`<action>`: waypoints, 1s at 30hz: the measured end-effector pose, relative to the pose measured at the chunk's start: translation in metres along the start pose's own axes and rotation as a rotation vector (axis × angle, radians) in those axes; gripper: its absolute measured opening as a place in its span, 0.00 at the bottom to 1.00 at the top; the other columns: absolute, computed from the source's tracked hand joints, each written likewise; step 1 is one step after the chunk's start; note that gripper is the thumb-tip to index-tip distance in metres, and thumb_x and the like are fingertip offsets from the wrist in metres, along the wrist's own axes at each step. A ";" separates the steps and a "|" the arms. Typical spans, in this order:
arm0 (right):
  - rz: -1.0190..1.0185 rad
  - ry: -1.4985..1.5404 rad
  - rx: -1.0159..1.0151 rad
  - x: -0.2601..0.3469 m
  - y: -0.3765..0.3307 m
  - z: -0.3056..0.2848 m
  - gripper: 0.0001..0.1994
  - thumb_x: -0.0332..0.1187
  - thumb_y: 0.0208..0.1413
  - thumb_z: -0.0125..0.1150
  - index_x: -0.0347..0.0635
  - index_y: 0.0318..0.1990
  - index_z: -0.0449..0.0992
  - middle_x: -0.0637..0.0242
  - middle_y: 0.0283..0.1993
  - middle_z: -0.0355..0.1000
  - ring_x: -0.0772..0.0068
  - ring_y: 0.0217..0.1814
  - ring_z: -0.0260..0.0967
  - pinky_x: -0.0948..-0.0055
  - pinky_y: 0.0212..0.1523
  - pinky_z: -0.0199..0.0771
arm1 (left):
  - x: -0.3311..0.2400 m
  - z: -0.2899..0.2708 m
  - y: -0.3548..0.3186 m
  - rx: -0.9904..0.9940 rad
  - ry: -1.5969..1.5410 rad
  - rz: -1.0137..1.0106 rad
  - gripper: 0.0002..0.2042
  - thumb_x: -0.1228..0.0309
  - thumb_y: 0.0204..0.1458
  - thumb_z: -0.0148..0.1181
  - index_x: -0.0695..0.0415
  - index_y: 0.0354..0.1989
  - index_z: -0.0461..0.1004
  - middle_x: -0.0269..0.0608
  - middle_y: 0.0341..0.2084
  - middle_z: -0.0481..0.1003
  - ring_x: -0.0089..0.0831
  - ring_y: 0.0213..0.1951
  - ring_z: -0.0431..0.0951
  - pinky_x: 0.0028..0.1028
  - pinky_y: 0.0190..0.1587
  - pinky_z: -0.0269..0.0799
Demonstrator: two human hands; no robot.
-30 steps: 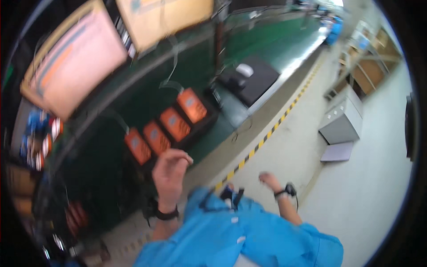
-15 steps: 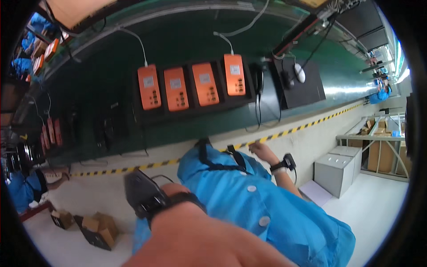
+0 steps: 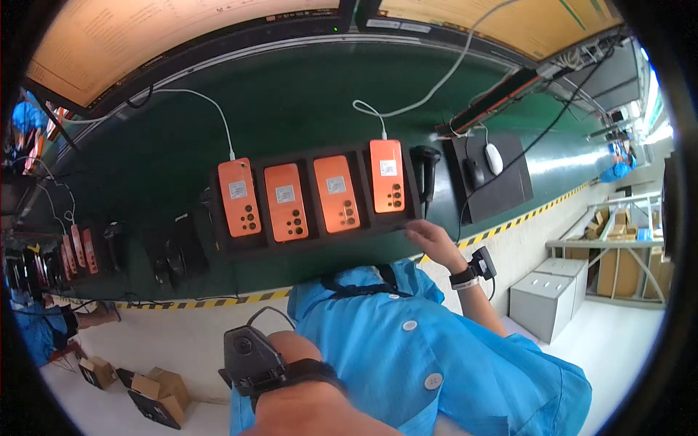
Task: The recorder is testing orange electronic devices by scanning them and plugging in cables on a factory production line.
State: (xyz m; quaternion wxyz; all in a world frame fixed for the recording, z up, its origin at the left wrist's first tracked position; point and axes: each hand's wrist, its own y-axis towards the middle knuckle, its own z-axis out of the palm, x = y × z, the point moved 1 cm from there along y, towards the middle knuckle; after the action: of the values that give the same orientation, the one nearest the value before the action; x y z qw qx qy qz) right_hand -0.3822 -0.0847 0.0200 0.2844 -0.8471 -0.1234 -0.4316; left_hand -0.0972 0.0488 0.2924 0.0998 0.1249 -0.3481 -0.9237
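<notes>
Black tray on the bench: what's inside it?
The black tray holds four orange smartphones in a row, backs up; white cables plug into the outer two. Covered, so not visible: the phones' front faces and the tray floor beneath them.

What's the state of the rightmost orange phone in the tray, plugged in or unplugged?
Plugged in: a white cable meets the far end of that orange phone.

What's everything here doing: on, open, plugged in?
Black tray: holding four orange phones
Leftmost tray phone: plugged in
Rightmost tray phone: plugged in
Middle tray phones: unplugged
Left monitor: lit
Right monitor: lit
Black scanner: lying unheld
Bigger floor box: flaps open
Right hand: loosely open
Left hand: can't tell
</notes>
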 end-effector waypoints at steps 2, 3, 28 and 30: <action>-0.037 0.024 -0.010 0.029 0.026 -0.011 0.14 0.33 0.60 0.55 0.33 0.48 0.72 0.58 0.43 0.76 0.71 0.45 0.73 0.72 0.46 0.72 | 0.001 -0.003 0.006 -0.021 0.017 0.018 0.08 0.87 0.46 0.53 0.59 0.26 0.65 0.39 0.25 0.65 0.32 0.26 0.70 0.29 0.25 0.72; -0.070 0.044 -0.033 0.039 0.038 -0.012 0.14 0.33 0.59 0.56 0.33 0.48 0.72 0.58 0.43 0.76 0.71 0.45 0.73 0.72 0.46 0.71 | 0.000 -0.005 0.008 -0.030 0.019 0.029 0.08 0.87 0.46 0.53 0.59 0.26 0.65 0.39 0.25 0.65 0.32 0.26 0.70 0.29 0.25 0.72; -0.171 -0.260 -0.399 0.048 0.213 -0.003 0.17 0.40 0.54 0.55 0.31 0.36 0.77 0.46 0.33 0.75 0.46 0.39 0.73 0.58 0.40 0.72 | -0.031 0.002 0.036 -0.283 0.028 0.532 0.08 0.87 0.47 0.51 0.59 0.29 0.63 0.40 0.28 0.64 0.32 0.29 0.69 0.28 0.28 0.72; -0.166 -0.221 -0.481 0.030 0.211 -0.017 0.16 0.40 0.55 0.55 0.32 0.35 0.77 0.46 0.30 0.74 0.46 0.37 0.73 0.59 0.39 0.72 | -0.029 -0.005 0.042 -0.347 -0.023 0.623 0.08 0.87 0.47 0.51 0.59 0.29 0.63 0.40 0.28 0.64 0.32 0.29 0.69 0.28 0.28 0.72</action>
State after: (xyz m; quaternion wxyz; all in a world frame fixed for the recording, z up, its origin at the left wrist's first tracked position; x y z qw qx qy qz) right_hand -0.2802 -0.2664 -0.0273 0.0236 -0.9193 -0.1168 -0.3751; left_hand -0.0643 0.0223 0.3218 0.3925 -0.0165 -0.2085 -0.8956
